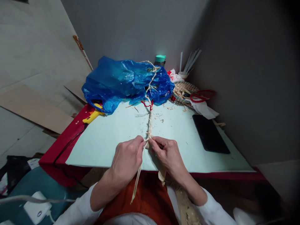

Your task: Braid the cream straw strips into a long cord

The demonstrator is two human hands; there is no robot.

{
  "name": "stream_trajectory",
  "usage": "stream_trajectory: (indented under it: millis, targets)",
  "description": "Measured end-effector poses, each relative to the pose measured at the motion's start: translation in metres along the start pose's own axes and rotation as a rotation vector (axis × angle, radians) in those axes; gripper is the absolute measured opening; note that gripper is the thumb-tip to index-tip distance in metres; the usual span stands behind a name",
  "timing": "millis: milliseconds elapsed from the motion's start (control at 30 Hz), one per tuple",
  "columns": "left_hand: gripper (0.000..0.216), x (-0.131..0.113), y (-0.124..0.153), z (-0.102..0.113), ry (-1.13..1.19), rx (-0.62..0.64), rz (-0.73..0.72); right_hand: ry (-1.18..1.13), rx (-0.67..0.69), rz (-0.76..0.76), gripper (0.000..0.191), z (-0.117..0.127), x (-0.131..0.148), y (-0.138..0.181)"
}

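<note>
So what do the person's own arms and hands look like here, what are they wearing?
Both hands are bare: no gloves, and no rings or watch that I can make out. The left hand and right hand come out of white long sleeves pushed up the forearms, so the wrists and lower forearms are uncovered. The left sleeve and right sleeve look plain, with no markings visible.
</note>
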State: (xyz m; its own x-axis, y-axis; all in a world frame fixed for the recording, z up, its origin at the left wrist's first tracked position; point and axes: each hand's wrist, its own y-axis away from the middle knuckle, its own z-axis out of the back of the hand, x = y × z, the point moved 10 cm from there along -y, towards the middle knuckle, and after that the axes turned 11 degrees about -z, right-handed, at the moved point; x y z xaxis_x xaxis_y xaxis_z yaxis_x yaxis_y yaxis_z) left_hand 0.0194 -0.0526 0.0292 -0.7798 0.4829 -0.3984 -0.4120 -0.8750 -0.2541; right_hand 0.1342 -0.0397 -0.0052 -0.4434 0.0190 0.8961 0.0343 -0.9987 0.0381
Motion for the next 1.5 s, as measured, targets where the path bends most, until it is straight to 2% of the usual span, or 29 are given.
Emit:
stream_trajectory:
  millis: [133,300,433,567,633,700,767,800,833,867,933,1000,1167,1267,1367,1500]
  targets:
    - [0.023,-0.025,0.007,-0.003,-0.092,-0.093,-0.145,-0.095,0.026,-0.041,0.036,0.002,-0.005,-0.004]
    - [0.025,-0.059,0.013,-0.017,-0.305,-0.144,-0.355,-0.302,0.227,-0.074,0.035,-0.004,-0.005,-0.007]
    - [0.028,-0.070,0.015,-0.024,-0.400,-0.157,-0.407,-0.401,0.256,-0.105,0.032,-0.005,-0.008,-0.008]
    - [0.027,-0.073,0.015,-0.026,-0.342,-0.140,-0.410,-0.495,0.281,-0.138,0.031,-0.008,-0.011,-0.008]
    - [0.023,-0.069,0.015,-0.020,-0.240,-0.142,-0.404,-0.496,0.305,-0.134,0.031,-0.008,-0.010,-0.007]
    - [0.018,-0.055,0.012,-0.006,-0.079,-0.176,-0.337,-0.471,0.308,-0.113,0.031,-0.006,-0.007,-0.006]
    - [0.017,-0.027,0.006,0.011,0.103,-0.257,-0.169,-0.438,0.283,-0.089,0.032,-0.003,-0.005,-0.005]
    - [0.016,-0.010,0.002,0.013,0.215,-0.260,-0.066,-0.427,0.267,-0.079,0.032,-0.002,-0.004,-0.005]
    - [0.017,0.003,-0.002,0.006,0.378,-0.216,0.015,-0.422,0.256,-0.069,0.031,-0.002,-0.002,-0.004]
    - [0.020,0.010,-0.008,-0.008,0.595,-0.112,0.064,-0.422,0.256,-0.056,0.031,-0.003,-0.001,-0.002]
    - [0.020,0.010,-0.015,-0.035,0.952,0.076,0.111,-0.424,0.273,-0.024,0.031,-0.006,0.003,0.000]
    - [0.019,0.005,-0.019,-0.050,1.154,0.190,0.118,-0.410,0.277,0.002,0.031,-0.007,0.004,0.002]
    - [0.022,0.004,-0.016,-0.066,1.244,0.274,0.229,-0.274,0.206,0.004,0.026,0.001,-0.003,0.001]
    - [0.020,0.004,-0.015,-0.065,1.204,0.257,0.240,-0.053,0.129,0.037,0.025,0.007,-0.001,0.001]
    - [0.016,0.008,-0.016,-0.058,1.087,0.198,0.206,0.264,0.058,0.070,0.029,0.010,0.005,0.003]
    - [0.015,0.017,-0.018,-0.046,0.793,0.104,0.170,0.575,0.014,0.109,0.029,0.009,0.013,0.008]
